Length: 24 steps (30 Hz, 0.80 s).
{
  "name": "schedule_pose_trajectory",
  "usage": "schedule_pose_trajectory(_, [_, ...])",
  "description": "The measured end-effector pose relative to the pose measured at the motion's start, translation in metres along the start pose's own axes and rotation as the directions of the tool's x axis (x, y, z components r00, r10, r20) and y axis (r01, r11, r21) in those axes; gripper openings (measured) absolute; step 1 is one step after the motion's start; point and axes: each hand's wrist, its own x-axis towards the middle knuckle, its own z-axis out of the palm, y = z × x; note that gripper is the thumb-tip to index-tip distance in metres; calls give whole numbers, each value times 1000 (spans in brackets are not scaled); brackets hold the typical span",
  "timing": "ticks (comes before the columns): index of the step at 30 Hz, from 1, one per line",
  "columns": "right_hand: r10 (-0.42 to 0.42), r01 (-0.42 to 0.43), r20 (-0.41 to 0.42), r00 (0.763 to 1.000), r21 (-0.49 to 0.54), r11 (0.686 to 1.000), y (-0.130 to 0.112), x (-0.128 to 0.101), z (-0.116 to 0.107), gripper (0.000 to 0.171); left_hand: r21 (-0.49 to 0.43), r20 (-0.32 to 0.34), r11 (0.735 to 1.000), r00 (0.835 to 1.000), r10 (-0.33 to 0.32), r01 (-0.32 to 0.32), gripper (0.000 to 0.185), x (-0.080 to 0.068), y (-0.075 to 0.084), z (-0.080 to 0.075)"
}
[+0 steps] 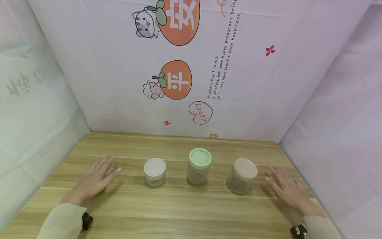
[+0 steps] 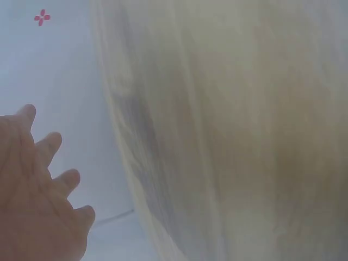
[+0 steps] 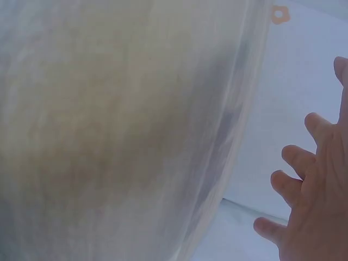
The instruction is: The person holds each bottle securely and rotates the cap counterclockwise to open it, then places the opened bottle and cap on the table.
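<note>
Holding nothing with spread fingers of left hand (image 1: 94, 179) and right hand (image 1: 287, 190); might topple clear cylindrical pinkish-lidded jar (image 1: 241, 180) at right by sweeping left.

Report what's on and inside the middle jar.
A pale green lid sits on the middle jar. No distinct contents show through its cloudy body; the lid covers the view from above, so I can't tell if the jar's empty.

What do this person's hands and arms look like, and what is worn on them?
Both the left hand and right hand are gloveless. A pale left sleeve and pale right sleeve cover the forearms. Each wrist carries a small black device, left device and right device, details unclear.
</note>
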Motion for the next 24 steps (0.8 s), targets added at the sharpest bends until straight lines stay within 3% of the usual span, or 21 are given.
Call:
schedule_pose_trajectory(8, [6, -7, 20, 1000, 78, 997, -4, 0, -2, 66, -129, 28, 992, 1000, 4, 0, 73, 2, 7, -1])
schedule_pose_trajectory(17, [23, -35, 63, 998, 199, 979, -11, 2, -8, 66, -301, 108, 951, 994, -34, 66, 72, 5, 11, -1])
schedule_pose_trajectory(24, [-8, -4, 47, 999, 256, 967, -19, 4, -15, 61, -369, 107, 927, 994, -32, 70, 71, 7, 19, 3])
